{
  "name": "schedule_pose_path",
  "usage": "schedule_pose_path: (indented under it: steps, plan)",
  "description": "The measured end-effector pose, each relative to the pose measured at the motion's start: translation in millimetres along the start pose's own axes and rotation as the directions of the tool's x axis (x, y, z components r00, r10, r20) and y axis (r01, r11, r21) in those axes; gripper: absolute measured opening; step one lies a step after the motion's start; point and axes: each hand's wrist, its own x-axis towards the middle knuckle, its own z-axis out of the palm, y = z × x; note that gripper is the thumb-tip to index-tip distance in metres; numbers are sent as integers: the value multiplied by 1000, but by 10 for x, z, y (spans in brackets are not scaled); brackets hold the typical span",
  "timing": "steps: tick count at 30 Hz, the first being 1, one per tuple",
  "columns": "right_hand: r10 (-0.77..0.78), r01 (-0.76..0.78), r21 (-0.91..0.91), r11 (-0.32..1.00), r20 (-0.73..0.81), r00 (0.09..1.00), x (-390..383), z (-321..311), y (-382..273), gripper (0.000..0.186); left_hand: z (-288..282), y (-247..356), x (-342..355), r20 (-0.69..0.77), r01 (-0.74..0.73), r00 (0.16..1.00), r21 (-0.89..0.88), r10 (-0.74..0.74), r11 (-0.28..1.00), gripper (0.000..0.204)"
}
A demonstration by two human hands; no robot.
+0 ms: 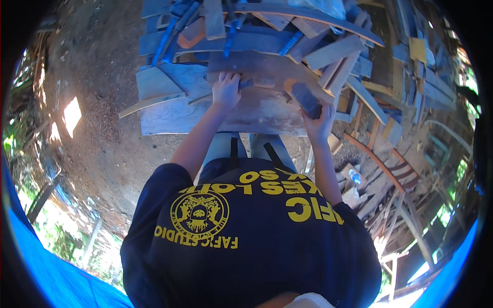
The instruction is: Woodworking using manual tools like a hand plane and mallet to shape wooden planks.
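My left hand (pixel 227 90) is closed over the workbench, its knuckles against a brown wooden board (pixel 251 64). A small dark piece (pixel 246 83) pokes out at its right side. What the fingers hold is mostly hidden. My right hand (pixel 319 122) grips the near end of a dark rectangular block (pixel 306 99), tilted over the bench's right part. Just beyond that block lies a lighter wooden piece (pixel 290 84). Between my hands, a short flat wood piece (pixel 264 82) rests on the board.
The bench top (pixel 262 115) spans the space before my legs. Tools with blue-looking handles (pixel 177 33) and an orange-brown block (pixel 192 34) lie at its far left. Offcuts (pixel 334 53) pile up far right. Scrap wood and a reddish-brown wooden frame (pixel 382 164) litter the ground rightward.
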Motion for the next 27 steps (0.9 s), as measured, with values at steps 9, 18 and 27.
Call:
schedule_pose_path:
  steps: [9,18,27]
  plan:
    - [-243,236,-84,968,-81,967,-561,-114,195,51,320,321,333,-61,-32,998,8,33,999,34]
    - [-57,-184,378,907,545,837,-311,659,15,52,-110,-310,-756,-90,70,993,-94,-79,993,30]
    - [-124,35,247,968,358,925,-121,1200,417,25,-350,-319,-1485,-91,233,968,-3,-232,972,18]
